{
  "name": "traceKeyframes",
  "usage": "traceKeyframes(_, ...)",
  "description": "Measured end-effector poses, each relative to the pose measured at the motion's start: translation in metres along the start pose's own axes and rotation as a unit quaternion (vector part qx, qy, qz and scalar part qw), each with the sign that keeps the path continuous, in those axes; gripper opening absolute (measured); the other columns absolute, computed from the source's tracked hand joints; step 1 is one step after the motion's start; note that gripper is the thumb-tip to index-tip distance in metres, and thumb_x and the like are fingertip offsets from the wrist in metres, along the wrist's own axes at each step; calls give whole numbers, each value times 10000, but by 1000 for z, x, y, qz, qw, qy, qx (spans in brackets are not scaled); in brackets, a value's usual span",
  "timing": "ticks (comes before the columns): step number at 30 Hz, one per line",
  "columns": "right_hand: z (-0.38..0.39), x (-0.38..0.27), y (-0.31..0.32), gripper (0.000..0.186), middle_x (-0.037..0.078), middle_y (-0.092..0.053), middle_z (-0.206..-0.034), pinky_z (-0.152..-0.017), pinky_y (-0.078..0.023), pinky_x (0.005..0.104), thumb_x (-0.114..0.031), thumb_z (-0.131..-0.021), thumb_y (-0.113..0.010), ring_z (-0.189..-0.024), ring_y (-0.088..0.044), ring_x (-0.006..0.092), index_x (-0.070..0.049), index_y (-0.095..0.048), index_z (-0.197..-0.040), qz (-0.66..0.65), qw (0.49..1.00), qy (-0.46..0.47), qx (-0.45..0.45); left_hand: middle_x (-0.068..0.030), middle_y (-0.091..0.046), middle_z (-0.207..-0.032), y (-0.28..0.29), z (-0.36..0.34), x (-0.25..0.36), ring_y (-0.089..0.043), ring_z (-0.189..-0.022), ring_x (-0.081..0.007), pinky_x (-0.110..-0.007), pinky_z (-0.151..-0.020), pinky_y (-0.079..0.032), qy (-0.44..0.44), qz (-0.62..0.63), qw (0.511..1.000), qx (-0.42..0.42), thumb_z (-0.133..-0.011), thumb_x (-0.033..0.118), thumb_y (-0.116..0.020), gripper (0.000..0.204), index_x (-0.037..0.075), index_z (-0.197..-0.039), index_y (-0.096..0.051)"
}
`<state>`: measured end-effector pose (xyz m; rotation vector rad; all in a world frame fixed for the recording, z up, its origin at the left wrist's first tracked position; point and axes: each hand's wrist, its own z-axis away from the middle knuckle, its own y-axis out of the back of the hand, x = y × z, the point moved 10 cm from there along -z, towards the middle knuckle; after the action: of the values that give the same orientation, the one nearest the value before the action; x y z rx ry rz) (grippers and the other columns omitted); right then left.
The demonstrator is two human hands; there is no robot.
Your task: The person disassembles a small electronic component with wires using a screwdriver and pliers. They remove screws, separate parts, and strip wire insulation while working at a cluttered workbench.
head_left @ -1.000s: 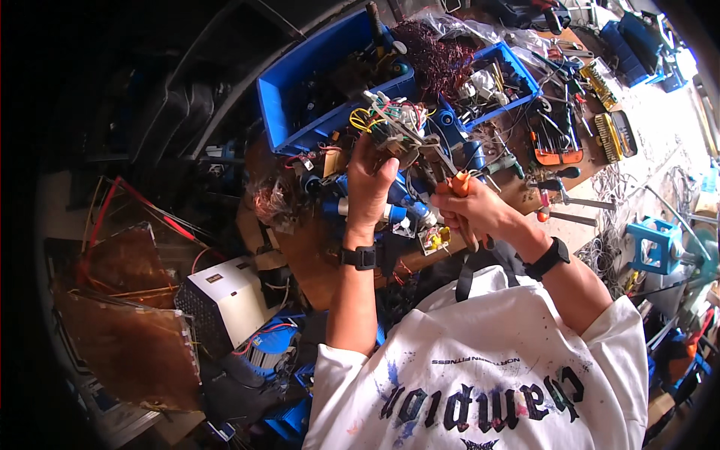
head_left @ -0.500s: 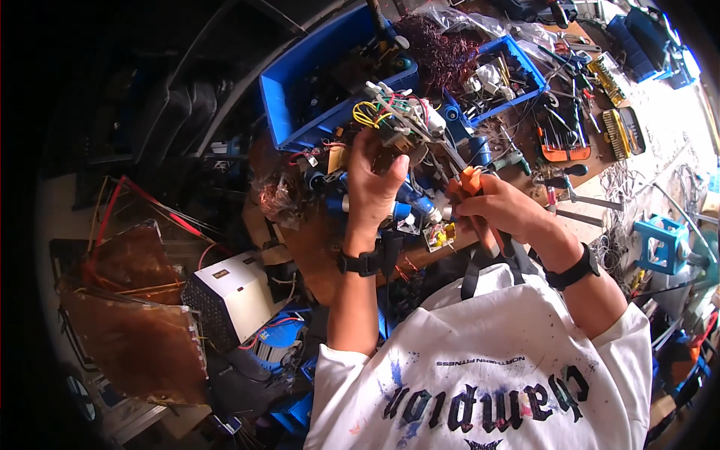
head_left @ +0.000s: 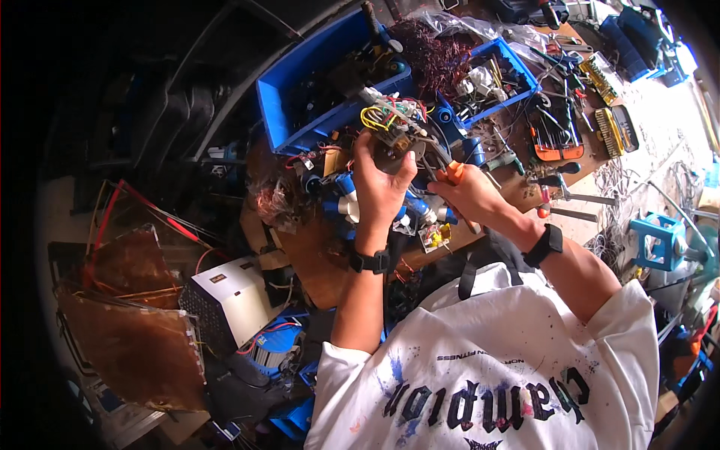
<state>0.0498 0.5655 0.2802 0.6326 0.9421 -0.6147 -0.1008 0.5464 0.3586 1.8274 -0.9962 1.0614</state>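
My left hand (head_left: 379, 184) holds up a small electrical part (head_left: 394, 127) with a grey round body and a bundle of yellow, red and white wires on top. My right hand (head_left: 474, 193) grips orange-handled pliers (head_left: 448, 171); their metal tip reaches left to the underside of the part. Both hands are raised over a cluttered wooden workbench (head_left: 315, 251), just in front of a large blue bin (head_left: 307, 90). A dark band sits on each wrist.
A smaller blue tray (head_left: 501, 79) of parts and a tangle of brown wire (head_left: 431, 49) lie behind the hands. Hand tools (head_left: 555, 127) spread to the right, blue and white fittings (head_left: 343, 204) under my left hand. A white box (head_left: 229, 296) and copper-coloured sheets (head_left: 127, 315) stand lower left.
Both hands have shifted slightly left and up with the wired part and the pliers. The grips are unchanged.
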Motion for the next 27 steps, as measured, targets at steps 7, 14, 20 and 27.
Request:
traceKeyframes(7, -36, 23, -20, 253, 0, -526, -543, -425, -427, 304, -230, -879, -657, -433, -509, 112, -73, -553, -710, -167, 985, -46, 2, -195, -452, -1283, 22, 43, -35, -462, -1189, -294, -424, -1008, -380, 67, -129, 972, 183, -781, 210, -774, 738, -52, -1322, -347)
traceKeyframes(14, -59, 37, -38, 185, -17, -513, -623, -455, -431, 267, -191, -899, -659, -499, -506, 98, -100, -547, -783, -218, 972, -86, 30, 27, -493, -821, -86, 123, -86, -537, -740, -84, -210, -662, -439, 402, 231, 872, -158, -732, 97, -737, 383, 84, -1063, -545)
traceKeyframes(20, -63, 46, -47, 225, 35, -608, -664, -575, -443, 312, -251, -852, -693, -591, -530, 121, -45, -610, -817, -122, 990, -8, 65, -23, -581, -927, -86, 134, -112, -600, -751, -99, -254, -587, -493, 436, 170, 874, -133, -710, 85, -746, 659, 42, -1249, -369)
traceKeyframes(27, -55, 32, -34, 231, 112, -625, -693, -632, -458, 334, -233, -832, -694, -625, -556, 163, -18, -608, -838, -73, 993, 12, 96, -152, -577, -1213, -87, 121, -104, -617, -1065, -244, -337, -850, -499, 309, 60, 948, -42, -780, 209, -724, 811, -5, -1406, -255)
